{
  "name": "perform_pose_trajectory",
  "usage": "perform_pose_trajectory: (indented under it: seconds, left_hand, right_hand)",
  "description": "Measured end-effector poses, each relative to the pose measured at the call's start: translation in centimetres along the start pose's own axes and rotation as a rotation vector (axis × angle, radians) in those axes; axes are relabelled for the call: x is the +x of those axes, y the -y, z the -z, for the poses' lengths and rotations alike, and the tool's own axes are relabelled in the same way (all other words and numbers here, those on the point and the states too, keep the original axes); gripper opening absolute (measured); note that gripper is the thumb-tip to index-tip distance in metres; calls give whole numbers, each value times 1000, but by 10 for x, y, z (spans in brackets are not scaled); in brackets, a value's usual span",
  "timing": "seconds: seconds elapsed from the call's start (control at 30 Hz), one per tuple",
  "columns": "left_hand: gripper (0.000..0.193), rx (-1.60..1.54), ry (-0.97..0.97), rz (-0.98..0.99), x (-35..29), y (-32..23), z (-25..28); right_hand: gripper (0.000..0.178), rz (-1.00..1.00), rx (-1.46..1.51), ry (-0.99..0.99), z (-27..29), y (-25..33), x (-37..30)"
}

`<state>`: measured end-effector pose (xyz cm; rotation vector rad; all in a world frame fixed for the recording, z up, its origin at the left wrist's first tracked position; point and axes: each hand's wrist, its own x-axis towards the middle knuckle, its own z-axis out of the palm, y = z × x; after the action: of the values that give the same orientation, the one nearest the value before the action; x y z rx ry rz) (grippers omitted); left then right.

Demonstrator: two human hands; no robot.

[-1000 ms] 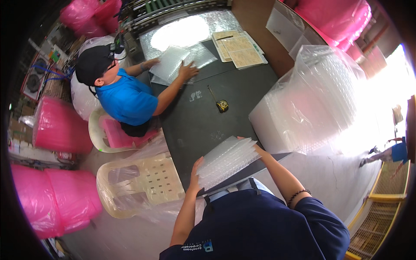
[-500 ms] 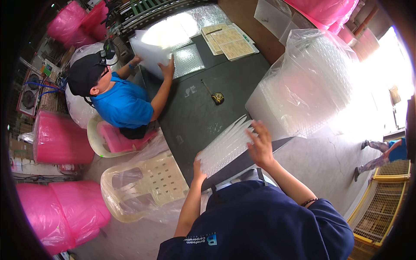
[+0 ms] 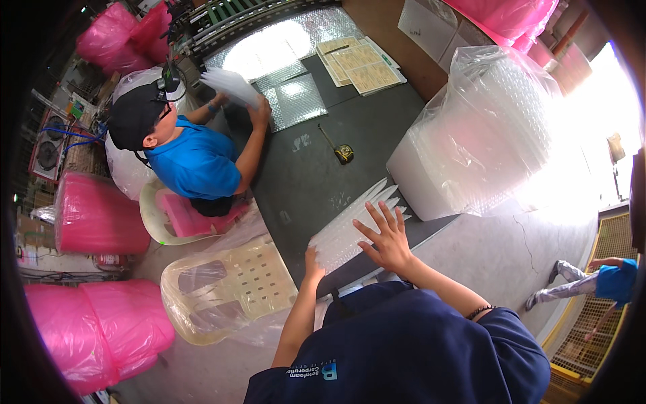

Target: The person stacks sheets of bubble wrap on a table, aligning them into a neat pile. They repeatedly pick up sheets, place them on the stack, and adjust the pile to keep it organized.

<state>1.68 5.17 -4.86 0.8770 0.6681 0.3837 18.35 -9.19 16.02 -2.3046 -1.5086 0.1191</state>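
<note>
A stack of clear bubble-wrap sheets or pouches (image 3: 342, 237) rests at the near edge of the dark table, its far ends fanned apart. My left hand (image 3: 313, 264) grips the stack's near left end, the fingers partly hidden behind it. Over the right side of the stack, my right hand (image 3: 387, 242) is spread with its fingers apart; whether it touches the top layer I cannot tell. Beyond the stack lies a yellow-and-black tape measure (image 3: 344, 154) with some tape drawn out.
Across the table (image 3: 289, 192) a co-worker in blue (image 3: 195, 158) holds another stack of clear sheets (image 3: 231, 86). A big plastic-wrapped bubble-wrap bundle (image 3: 471, 135) stands at right. Papers (image 3: 363, 66) lie at the back. A plastic-covered chair (image 3: 235, 279) and pink rolls (image 3: 101, 330) are at left.
My right hand has come nearer and left, its fingers spreading wider over the stack. The co-worker's sheets have tilted and fanned. A person at far right has moved.
</note>
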Motion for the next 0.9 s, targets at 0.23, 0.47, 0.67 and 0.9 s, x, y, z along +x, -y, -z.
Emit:
perform_pose_trajectory:
  seconds: [0.23,0.47,0.67,0.9]
  left_hand:
    - [41,7,42,-40,11,15,16]
    - [40,171,25,-213,18,29,19]
    - [30,58,0,-210,9,0,-2]
    - [33,219,-24,-301,13,7,4]
  right_hand:
    - [47,46,-25,77,-6,1,6]
    - [62,61,-83,129,-8,1,10]
    - [81,72,-104,207,-3,2,17]
    - [89,79,-161,195,-9,5,19]
